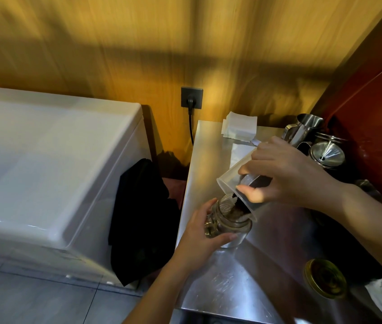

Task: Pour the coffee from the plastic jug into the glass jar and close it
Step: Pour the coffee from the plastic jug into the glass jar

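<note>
Mid-pour at lower centre: right hand [288,176] clamped on tilted plastic jug [234,174], left hand [199,235] wrapped around glass jar [229,224]; next, fetching gold lid [325,278], lower right.

Right hand [288,174]: covers the plastic jug [234,176] wall and base. Left hand [199,232]: hides the glass jar [232,223] near side. White appliance [45,164]: cut off at frame's left edge. Wall, upper frame: blurred.

Left hand [199,237] low with fingers [226,237] curled in a grip, right hand [286,176] above, clenched, wrist tipped down-left
</note>
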